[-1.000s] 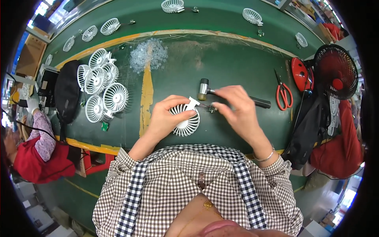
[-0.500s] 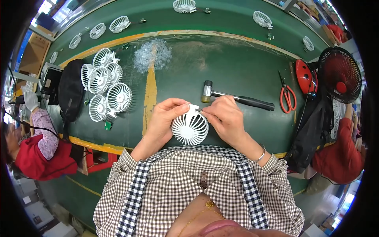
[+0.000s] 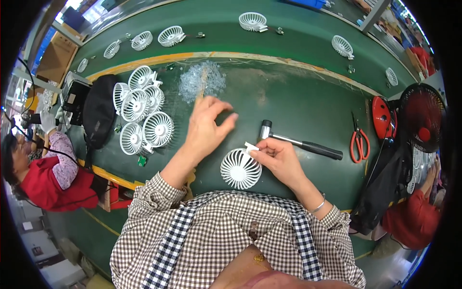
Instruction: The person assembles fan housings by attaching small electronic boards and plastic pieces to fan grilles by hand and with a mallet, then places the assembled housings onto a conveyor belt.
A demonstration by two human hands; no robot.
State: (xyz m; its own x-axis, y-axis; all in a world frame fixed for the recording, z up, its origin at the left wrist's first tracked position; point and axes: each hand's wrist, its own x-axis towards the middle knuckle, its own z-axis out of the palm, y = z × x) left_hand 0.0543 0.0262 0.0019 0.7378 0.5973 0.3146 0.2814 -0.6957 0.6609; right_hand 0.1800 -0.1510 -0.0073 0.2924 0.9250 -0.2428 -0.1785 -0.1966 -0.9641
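Note:
A white round slatted fan housing [image 3: 239, 172] is close in front of me, held by its neck between the thumb and fingers of my right hand [image 3: 281, 161]. My left hand [image 3: 209, 123] is off the housing, raised over the table, with thumb and fingers apart and nothing between them. Just beyond its fingers lies a heap of small clear plastic pieces [image 3: 201, 82]. A hammer [image 3: 301, 143] with a black grip rests to the right, past my right hand. Several more white fan housings [image 3: 158, 129] are grouped on the left.
Red-handled cutters [image 3: 359, 144] lie at the right, beside a red case [image 3: 382, 115] and a dark fan [image 3: 422, 118]. A black bag [image 3: 100, 111] is at left. Along the back, a green conveyor [image 3: 216, 26] carries spaced housings. A small green circuit board [image 3: 142, 160] sits near the left group. Co-workers sit on both sides.
My left hand has let go of the fan housing and moved away toward the clear plastic heap, its fingers spreading. The right hand still holds the housing. The whole view has shifted slightly.

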